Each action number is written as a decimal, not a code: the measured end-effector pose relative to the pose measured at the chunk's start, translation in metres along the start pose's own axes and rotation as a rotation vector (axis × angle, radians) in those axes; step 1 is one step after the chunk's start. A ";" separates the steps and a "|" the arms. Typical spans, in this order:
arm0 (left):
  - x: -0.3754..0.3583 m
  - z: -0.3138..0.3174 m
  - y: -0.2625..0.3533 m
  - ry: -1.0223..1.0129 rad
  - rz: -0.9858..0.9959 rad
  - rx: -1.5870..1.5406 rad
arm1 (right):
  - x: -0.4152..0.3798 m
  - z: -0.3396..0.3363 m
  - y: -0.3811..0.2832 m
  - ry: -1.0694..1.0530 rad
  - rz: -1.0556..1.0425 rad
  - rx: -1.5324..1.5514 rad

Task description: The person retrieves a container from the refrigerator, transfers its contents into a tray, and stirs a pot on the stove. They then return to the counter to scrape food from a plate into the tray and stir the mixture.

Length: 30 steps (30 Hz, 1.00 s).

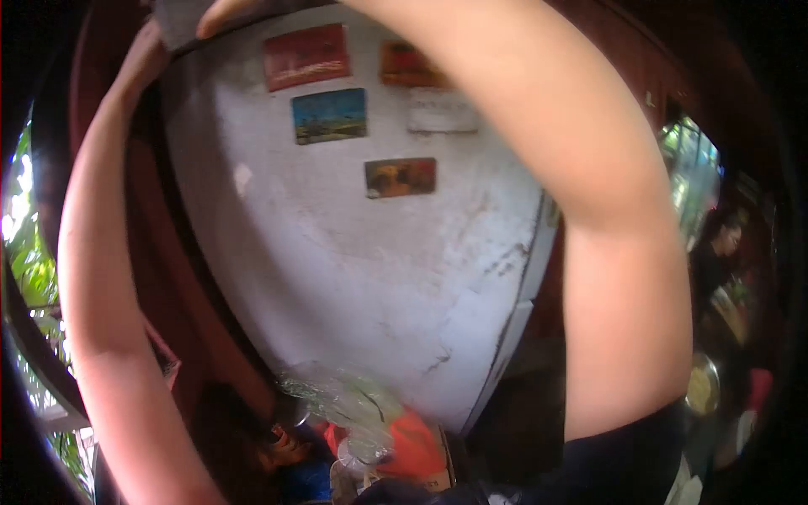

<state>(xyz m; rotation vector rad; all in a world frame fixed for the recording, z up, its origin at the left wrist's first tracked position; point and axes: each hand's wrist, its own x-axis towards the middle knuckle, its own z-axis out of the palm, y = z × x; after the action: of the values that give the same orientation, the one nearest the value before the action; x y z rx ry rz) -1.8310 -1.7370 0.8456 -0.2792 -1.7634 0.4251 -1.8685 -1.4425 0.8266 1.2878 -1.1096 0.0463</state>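
Both of my arms are raised toward the upper left, in front of the white side of a refrigerator [337,278]. At the top edge is a grey box-like object [179,23], partly cut off by the frame. My left hand [151,40] is at its left side, closed against it with the fingers mostly hidden. Of my right hand [225,12], only a finger or thumb shows, pressed on the grey object from the right. My right forearm leaves the view at the top.
Several picture cards, among them a blue one [330,115], are stuck on the refrigerator. Below are a clear plastic bag [349,404] and a red-orange item [417,444]. Another person [720,244] is at the right, near a round metal bowl [702,384]. Greenery shows at the left.
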 end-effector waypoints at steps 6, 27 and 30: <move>0.001 0.001 -0.010 -0.010 -0.063 0.249 | 0.053 0.071 0.023 0.001 -0.118 -0.035; 0.010 -0.009 0.052 0.033 0.186 0.030 | -0.246 0.047 -0.124 -0.243 0.344 0.492; 0.011 -0.016 0.040 -0.155 0.213 0.077 | -0.333 0.026 -0.197 -0.370 0.539 0.698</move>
<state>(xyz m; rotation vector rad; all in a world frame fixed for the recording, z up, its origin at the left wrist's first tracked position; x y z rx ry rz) -1.8198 -1.6947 0.8415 -0.3898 -1.8709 0.6812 -1.9419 -1.3545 0.4555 1.5992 -1.8391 0.6701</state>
